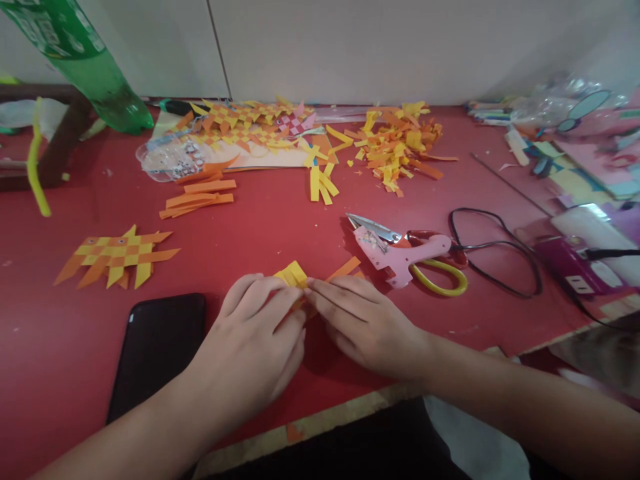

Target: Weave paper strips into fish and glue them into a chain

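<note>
Near the front of the red table, my left hand (265,327) and my right hand (367,323) meet over yellow and orange paper strips (291,273). Both hands have their fingers closed on the strips, which are partly hidden under the fingertips. An orange strip end (345,268) sticks out beyond the right fingers. To the left lie two woven yellow and orange paper fish (120,252), close together or overlapping. A black phone (160,347) lies beside my left forearm.
Scissors (440,277) lie right of my hands, partly under a pink glue gun (400,253) with a black cord (520,253). Behind are loose orange strips (203,200), a strip pile (400,143), woven pieces (250,123) and a green bottle (95,73). A purple box (575,263) stands right.
</note>
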Motion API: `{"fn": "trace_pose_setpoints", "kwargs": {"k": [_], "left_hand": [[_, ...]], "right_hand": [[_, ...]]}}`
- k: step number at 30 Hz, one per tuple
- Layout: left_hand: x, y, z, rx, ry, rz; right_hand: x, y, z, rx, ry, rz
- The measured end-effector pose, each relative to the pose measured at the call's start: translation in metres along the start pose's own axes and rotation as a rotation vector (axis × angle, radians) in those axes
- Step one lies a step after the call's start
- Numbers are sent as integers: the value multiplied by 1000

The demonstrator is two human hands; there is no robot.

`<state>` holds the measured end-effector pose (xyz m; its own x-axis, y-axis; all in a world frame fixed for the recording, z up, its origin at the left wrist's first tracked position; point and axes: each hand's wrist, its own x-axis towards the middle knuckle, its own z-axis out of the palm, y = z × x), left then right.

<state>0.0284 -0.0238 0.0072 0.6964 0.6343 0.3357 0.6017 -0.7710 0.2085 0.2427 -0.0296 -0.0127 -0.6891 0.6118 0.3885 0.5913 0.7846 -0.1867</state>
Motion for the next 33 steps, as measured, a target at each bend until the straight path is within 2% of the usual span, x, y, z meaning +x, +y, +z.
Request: {"fn": "trace_pose_setpoints", "kwargs": {"k": [9,16,21,24,26,29,33], "left_hand": [[-3,0,1,9,-22,3],[-3,1,2,8,-34,-13],[-4,2,1,22,-25,-15],[-5,1,0,10,-32,-25],[-5,-1,1,-2,-11,-12],[-4,-4,3,-16,28,-11],[-3,-6,7,-8,-4,-8]], "right_hand": [[-1,-5,7,77,77,180],[-1,-7,8,52,116,133],[-2,-5,6,92,96,133],[-1,-3,3,79,177,78],[-1,-2,1,105,221,99],[0,-1,1,180,220,183],[0,0,4,186,213,224]]}}
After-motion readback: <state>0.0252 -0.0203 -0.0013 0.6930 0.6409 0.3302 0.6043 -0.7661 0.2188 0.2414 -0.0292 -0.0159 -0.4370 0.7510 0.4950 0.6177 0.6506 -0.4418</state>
